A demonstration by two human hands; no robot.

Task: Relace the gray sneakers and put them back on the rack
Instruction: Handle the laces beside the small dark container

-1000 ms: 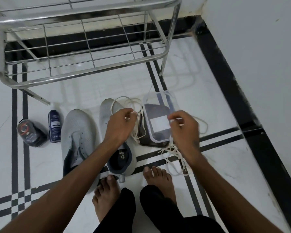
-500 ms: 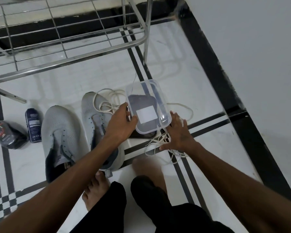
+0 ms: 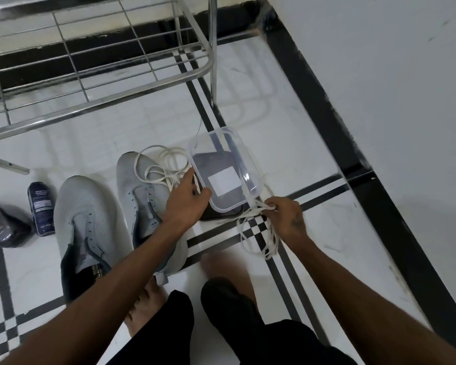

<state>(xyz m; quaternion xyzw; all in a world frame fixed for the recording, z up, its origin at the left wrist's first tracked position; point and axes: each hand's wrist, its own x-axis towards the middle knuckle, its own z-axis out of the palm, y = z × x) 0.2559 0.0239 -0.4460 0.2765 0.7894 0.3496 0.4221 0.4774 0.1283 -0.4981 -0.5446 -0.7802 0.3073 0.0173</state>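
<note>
**A:** White floor [image 3: 313,164] with black stripes, steel rack [image 3: 98,101] at the back. Both sneakers lie side by side on the floor in front of it, one [image 3: 87,219] to the left, the other [image 3: 142,185] right beside it, eyelets bare.

**B:** And the laces?

**A:** One lace [image 3: 156,164] is looped over the right sneaker's toe. The right hand [image 3: 287,219] pinches a second lace [image 3: 258,233] in a closed grip, its loops trailing on the floor.

**B:** The left hand [image 3: 187,201]?

**A:** Its fingers curl on the edge of a clear box [image 3: 225,167] sitting just beside the shoes.

**B:** How would you do this step well?

**A:** I'd shift the box aside, find the lace's two ends, shake out the tangle, then thread from the toe eyelets.

**B:** Anything else around?

**A:** A dark bottle [image 3: 41,206] and a pouch [image 3: 3,225] at the left.
</note>
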